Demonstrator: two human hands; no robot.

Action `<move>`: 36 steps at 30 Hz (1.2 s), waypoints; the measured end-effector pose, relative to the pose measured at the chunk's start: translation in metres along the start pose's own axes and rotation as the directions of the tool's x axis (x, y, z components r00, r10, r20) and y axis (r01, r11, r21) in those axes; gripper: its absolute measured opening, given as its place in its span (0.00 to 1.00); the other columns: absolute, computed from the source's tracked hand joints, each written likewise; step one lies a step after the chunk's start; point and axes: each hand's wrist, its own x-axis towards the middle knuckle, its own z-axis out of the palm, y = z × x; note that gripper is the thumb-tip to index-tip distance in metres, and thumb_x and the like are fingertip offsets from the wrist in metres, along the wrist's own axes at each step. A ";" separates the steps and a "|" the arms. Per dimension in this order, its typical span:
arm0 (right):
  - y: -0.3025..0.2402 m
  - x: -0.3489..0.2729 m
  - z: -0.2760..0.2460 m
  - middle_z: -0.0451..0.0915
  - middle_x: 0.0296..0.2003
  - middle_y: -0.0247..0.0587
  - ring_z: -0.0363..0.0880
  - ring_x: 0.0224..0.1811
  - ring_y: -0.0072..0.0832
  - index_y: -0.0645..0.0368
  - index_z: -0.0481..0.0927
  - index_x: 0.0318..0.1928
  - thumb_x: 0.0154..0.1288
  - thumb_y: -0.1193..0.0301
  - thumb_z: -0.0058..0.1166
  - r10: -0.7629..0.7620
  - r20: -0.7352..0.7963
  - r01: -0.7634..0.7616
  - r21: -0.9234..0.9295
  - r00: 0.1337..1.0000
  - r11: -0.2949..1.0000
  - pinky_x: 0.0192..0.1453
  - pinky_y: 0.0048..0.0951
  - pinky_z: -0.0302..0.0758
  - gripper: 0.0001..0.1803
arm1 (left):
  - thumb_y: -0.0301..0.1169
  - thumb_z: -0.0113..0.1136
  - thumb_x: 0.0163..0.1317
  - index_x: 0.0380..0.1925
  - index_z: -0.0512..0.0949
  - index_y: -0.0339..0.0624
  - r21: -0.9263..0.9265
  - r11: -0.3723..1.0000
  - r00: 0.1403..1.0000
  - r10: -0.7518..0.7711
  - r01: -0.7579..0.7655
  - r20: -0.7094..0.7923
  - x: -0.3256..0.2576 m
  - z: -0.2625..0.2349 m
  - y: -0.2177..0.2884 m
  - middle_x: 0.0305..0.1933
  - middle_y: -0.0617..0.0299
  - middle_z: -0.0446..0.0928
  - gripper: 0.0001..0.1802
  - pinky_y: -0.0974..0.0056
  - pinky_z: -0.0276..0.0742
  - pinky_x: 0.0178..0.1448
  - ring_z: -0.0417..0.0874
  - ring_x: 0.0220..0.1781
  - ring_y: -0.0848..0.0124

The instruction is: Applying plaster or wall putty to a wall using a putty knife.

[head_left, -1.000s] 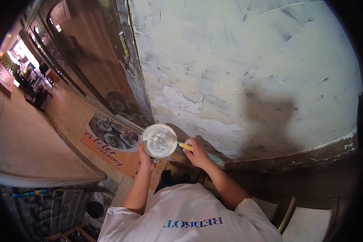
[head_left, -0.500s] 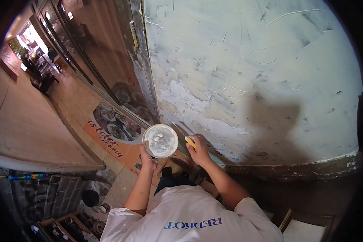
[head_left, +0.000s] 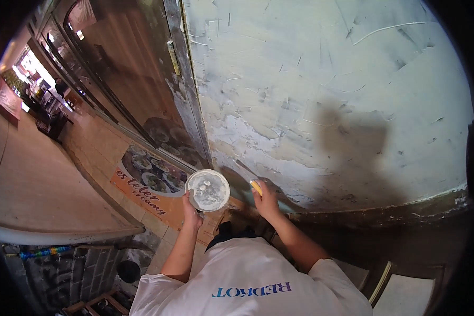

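Note:
My left hand (head_left: 192,215) grips a round white tub (head_left: 227,193) by its near left side, fingers wrapped at its edge. Greyish-white paste with a few lumps coats the inside of the tub. To the right of it, my right hand (head_left: 267,201) is closed around the yellow handle of a putty knife (head_left: 256,187). The knife points up and left toward the low part of the wall, and its blade is hard to make out against the shadow there. Smears, ridges and bare patches of pale coating cover the wall (head_left: 321,68).
A glazed door (head_left: 126,68) with a worn frame adjoins the wall on the left. An orange printed banner (head_left: 137,192) lies on the tiled floor (head_left: 97,145). A dark ledge (head_left: 363,218) runs under the wall. Grey blocks (head_left: 89,268) and a dark round container (head_left: 128,271) are at lower left.
My right hand has moved slightly right and down, drawing the putty knife away from the tub and turning it. The tub has shifted slightly down. The whole view has tilted a little.

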 end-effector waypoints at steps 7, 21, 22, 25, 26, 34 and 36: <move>0.008 0.007 -0.004 0.78 0.39 0.58 0.78 0.41 0.53 0.60 0.71 0.52 0.65 0.69 0.50 0.038 -0.041 -0.039 -0.019 0.998 0.999 0.41 0.43 0.74 0.17 | 0.54 0.39 0.64 0.60 0.65 0.41 0.088 0.996 1.000 -0.006 0.007 -0.016 0.004 -0.006 0.021 0.60 0.58 0.70 0.33 0.57 0.62 0.64 0.70 0.62 0.62; 0.011 -0.004 -0.012 0.79 0.38 0.56 0.77 0.40 0.54 0.59 0.72 0.51 0.64 0.66 0.51 -0.095 -0.117 0.085 -0.087 0.989 0.993 0.40 0.43 0.74 0.17 | 0.56 0.40 0.62 0.60 0.66 0.44 0.144 0.989 1.000 -0.027 0.025 0.006 0.010 0.004 0.021 0.61 0.58 0.70 0.34 0.57 0.62 0.64 0.70 0.62 0.61; 0.012 -0.003 -0.010 0.79 0.38 0.56 0.77 0.40 0.54 0.59 0.72 0.51 0.64 0.66 0.51 -0.091 -0.117 0.081 -0.089 0.989 0.993 0.40 0.43 0.74 0.17 | 0.55 0.41 0.62 0.60 0.66 0.44 0.130 0.991 0.999 -0.041 0.038 0.026 0.010 0.005 0.022 0.61 0.58 0.70 0.34 0.57 0.62 0.64 0.70 0.62 0.62; 0.007 0.012 0.001 0.78 0.39 0.57 0.77 0.41 0.54 0.59 0.72 0.51 0.64 0.67 0.51 -0.136 -0.010 0.135 -0.055 0.991 0.989 0.40 0.44 0.74 0.17 | 0.55 0.41 0.62 0.60 0.65 0.44 0.132 0.990 0.998 -0.049 0.045 0.030 0.013 0.003 0.020 0.60 0.58 0.70 0.34 0.57 0.62 0.64 0.70 0.61 0.62; 0.006 0.018 0.004 0.78 0.38 0.57 0.77 0.41 0.54 0.59 0.71 0.51 0.64 0.67 0.51 -0.071 -0.007 0.070 -0.060 0.997 0.996 0.40 0.44 0.74 0.16 | 0.55 0.41 0.62 0.60 0.65 0.44 0.133 0.990 0.998 -0.049 0.045 0.029 0.012 0.002 0.019 0.60 0.58 0.70 0.34 0.57 0.62 0.64 0.70 0.61 0.62; 0.019 -0.010 -0.002 0.78 0.40 0.56 0.77 0.42 0.54 0.60 0.71 0.50 0.64 0.69 0.50 0.017 -0.044 -0.021 -0.103 0.999 0.994 0.42 0.42 0.74 0.15 | 0.53 0.42 0.62 0.59 0.65 0.43 0.128 0.991 0.999 0.037 -0.038 0.006 -0.003 -0.001 0.023 0.59 0.58 0.70 0.32 0.58 0.65 0.62 0.71 0.60 0.62; 0.009 0.004 0.002 0.78 0.39 0.57 0.77 0.40 0.54 0.59 0.71 0.50 0.64 0.69 0.50 -0.104 0.017 0.106 -0.144 0.994 0.984 0.41 0.44 0.74 0.15 | 0.53 0.42 0.62 0.59 0.65 0.43 0.125 0.992 1.000 0.021 -0.021 0.000 -0.003 -0.004 0.022 0.60 0.59 0.70 0.32 0.58 0.64 0.62 0.71 0.60 0.62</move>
